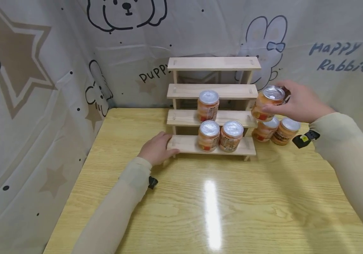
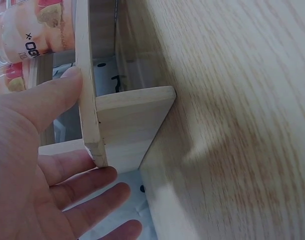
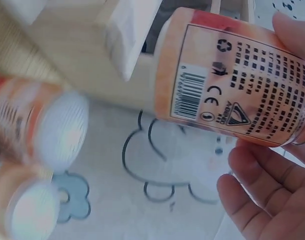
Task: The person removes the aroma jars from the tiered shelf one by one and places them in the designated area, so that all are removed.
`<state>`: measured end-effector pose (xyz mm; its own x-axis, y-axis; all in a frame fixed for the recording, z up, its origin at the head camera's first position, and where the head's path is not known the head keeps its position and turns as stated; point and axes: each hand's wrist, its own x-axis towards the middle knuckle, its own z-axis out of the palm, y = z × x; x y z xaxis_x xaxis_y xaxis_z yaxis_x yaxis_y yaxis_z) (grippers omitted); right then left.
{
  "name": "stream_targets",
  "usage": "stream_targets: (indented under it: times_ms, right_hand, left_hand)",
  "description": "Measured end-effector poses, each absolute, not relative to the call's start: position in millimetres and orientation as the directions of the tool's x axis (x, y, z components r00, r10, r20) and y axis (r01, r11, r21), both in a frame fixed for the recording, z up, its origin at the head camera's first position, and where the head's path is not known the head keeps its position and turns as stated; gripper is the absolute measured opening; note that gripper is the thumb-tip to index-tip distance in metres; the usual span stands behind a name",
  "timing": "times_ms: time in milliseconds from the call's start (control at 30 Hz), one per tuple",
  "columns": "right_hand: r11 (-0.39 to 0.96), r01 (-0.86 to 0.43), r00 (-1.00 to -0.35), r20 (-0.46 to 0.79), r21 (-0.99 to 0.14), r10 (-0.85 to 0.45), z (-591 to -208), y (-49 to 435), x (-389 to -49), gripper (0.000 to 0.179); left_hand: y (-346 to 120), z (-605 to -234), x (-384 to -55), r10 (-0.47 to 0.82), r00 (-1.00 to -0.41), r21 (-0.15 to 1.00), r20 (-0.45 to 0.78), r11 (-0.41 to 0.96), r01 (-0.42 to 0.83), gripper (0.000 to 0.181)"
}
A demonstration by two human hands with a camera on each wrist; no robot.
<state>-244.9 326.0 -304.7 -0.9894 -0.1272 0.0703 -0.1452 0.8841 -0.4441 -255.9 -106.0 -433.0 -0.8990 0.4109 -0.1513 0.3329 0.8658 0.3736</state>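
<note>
My right hand [image 1: 299, 100] grips an orange-labelled can [image 3: 227, 80] with a silvery lid, raised beside the right end of the upper steps. Its barcode side shows in the right wrist view. The left hand [image 1: 157, 148] holds the left end of the bottom step of a four-step wooden display shelf [image 1: 184, 141], thumb and index finger against the board and the other fingers spread. Two similar cans [image 1: 231, 135] stand side by side on the bottom step. Another can [image 1: 208, 106] is on the step above.
Two more cans [image 1: 285, 131] stand on the wood-grain table [image 1: 175, 197], right of the shelf and below the raised can. A printed cloth [image 1: 130, 49] hangs behind and along the left. The two upper steps [image 1: 213, 63] are bare.
</note>
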Motion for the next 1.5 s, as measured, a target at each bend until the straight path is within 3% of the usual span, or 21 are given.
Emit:
stream_targets:
  times_ms: [300,500,733,967,1500]
  right_hand:
    - [0.913,-0.140,-0.990,0.075,-0.383,-0.120,-328.1,358.3,-216.2,0.073]
    - [0.908,-0.100,-0.995,0.033,-0.406,-0.094,-352.0,361.2,-206.5,0.086]
    - [0.888,-0.110,-0.993,0.020,-0.447,-0.113,-368.3,359.2,-202.1,0.083]
    - [0.886,-0.083,-0.991,-0.052,-0.456,-0.120,-394.2,357.8,-197.3,0.093]
    - [0.891,-0.130,-0.987,-0.025,-0.435,-0.156,-418.7,357.9,-202.5,0.081]
  left_hand:
    - [-107.9,-431.3,-256.5,0.415,-0.897,0.364,-0.151,0.867,0.340,0.077]
    - [-107.4,-428.2,-255.1,0.408,-0.898,0.368,-0.164,0.870,0.328,0.077]
    - [-106.4,-430.1,-254.7,0.394,-0.905,0.372,-0.161,0.873,0.314,0.077]
    - [-103.5,-428.9,-255.4,0.407,-0.899,0.374,-0.164,0.868,0.325,0.078]
    - [-103.0,-429.1,-255.3,0.413,-0.898,0.375,-0.151,0.864,0.335,0.077]
